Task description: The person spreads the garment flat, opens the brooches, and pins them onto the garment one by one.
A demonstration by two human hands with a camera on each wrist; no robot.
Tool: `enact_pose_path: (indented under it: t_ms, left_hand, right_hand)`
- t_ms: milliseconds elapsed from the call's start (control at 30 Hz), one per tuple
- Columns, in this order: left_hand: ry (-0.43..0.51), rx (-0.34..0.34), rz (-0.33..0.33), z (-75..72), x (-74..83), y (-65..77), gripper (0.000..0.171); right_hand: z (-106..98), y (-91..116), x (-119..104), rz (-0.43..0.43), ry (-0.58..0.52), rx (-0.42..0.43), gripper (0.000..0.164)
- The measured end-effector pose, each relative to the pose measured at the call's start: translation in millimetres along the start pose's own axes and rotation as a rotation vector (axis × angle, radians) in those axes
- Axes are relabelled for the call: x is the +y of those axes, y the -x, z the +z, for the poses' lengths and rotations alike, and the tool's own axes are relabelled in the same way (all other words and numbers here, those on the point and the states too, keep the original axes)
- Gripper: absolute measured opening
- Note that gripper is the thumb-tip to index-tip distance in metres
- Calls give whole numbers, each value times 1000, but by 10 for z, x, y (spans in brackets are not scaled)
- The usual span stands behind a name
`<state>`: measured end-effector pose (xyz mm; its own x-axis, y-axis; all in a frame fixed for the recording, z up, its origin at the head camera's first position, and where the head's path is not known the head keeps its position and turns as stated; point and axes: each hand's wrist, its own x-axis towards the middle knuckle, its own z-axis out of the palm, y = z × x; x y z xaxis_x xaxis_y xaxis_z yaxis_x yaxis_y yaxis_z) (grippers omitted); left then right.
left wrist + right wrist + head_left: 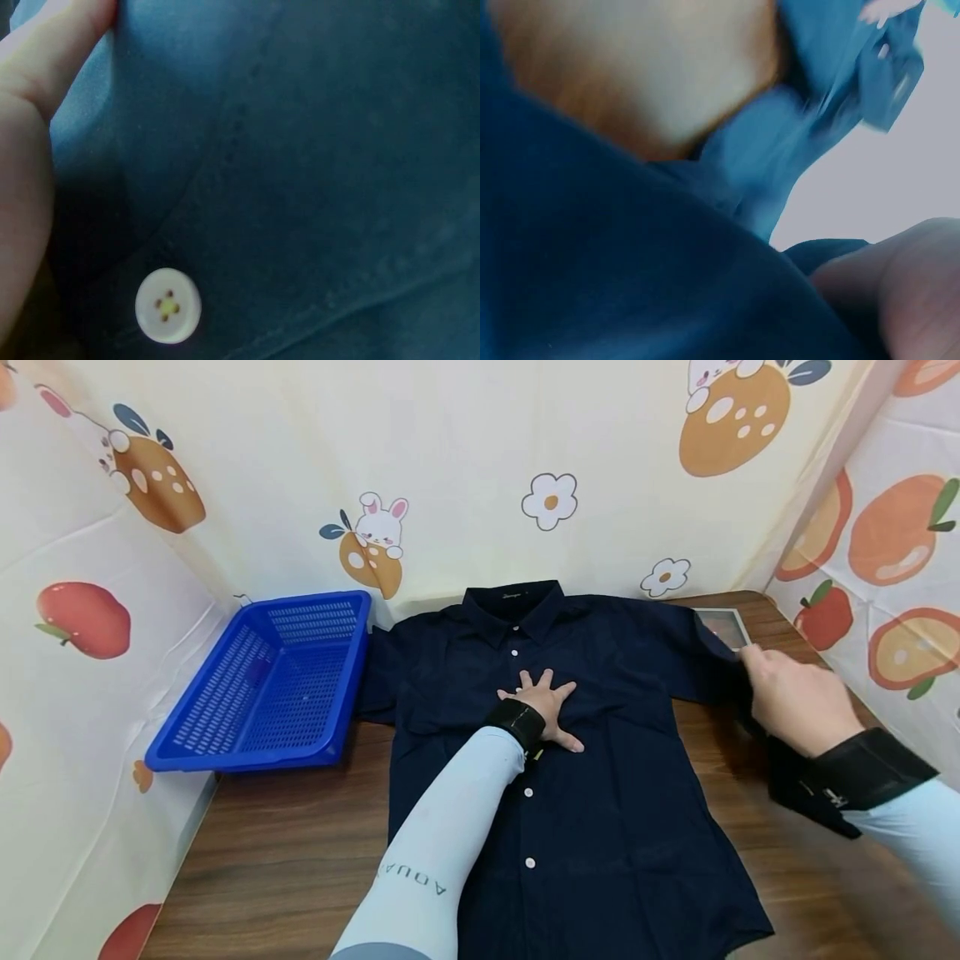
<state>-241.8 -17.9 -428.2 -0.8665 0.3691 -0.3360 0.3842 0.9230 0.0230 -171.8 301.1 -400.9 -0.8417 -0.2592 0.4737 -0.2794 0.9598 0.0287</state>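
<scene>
A dark navy button-up shirt [600, 827] lies front up on the table, its collar [513, 610] toward the wall. My left hand [542, 706] presses flat on its chest with the fingers spread. A white button [168, 306] shows close beside the thumb in the left wrist view. Out to the right, my right hand [802, 697] grips the sleeve [697, 660] on that side, its fingers curled round the cloth. The sleeve's loose end [806, 789] hangs below that hand. In the right wrist view, dark cloth [630, 262] fills much of the foreground.
A blue plastic basket [258, 685] stands left of the shirt, close to the other sleeve. Behind the right-hand sleeve a small grey-framed object [738, 628] lies partly covered. Printed curtains [465, 460] close off the back and sides of the wooden table [300, 852].
</scene>
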Motion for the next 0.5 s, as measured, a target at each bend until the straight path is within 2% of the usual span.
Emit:
enact_pose_path:
  t_ms: [67, 167, 233, 333, 400, 500]
  left_hand:
    - [-1, 14, 7, -1, 1, 19, 108]
    - [5, 18, 15, 0, 8, 36, 107]
    - [6, 8, 14, 1, 13, 38, 107]
    - [8, 8, 11, 1, 19, 39, 107]
    - [7, 11, 11, -2, 17, 43, 107]
    - [9, 24, 11, -5, 11, 54, 106]
  right_hand:
    - [24, 48, -120, -56, -45, -43, 32]
    - [47, 135, -237, -127, -166, -159, 44]
    - [43, 195, -271, -145, -263, -241, 48]
    - [-1, 271, -259, -138, -367, -304, 46]
    - [-51, 316, -207, -114, -387, -301, 44]
    - [-115, 362, -54, -33, -378, -298, 43]
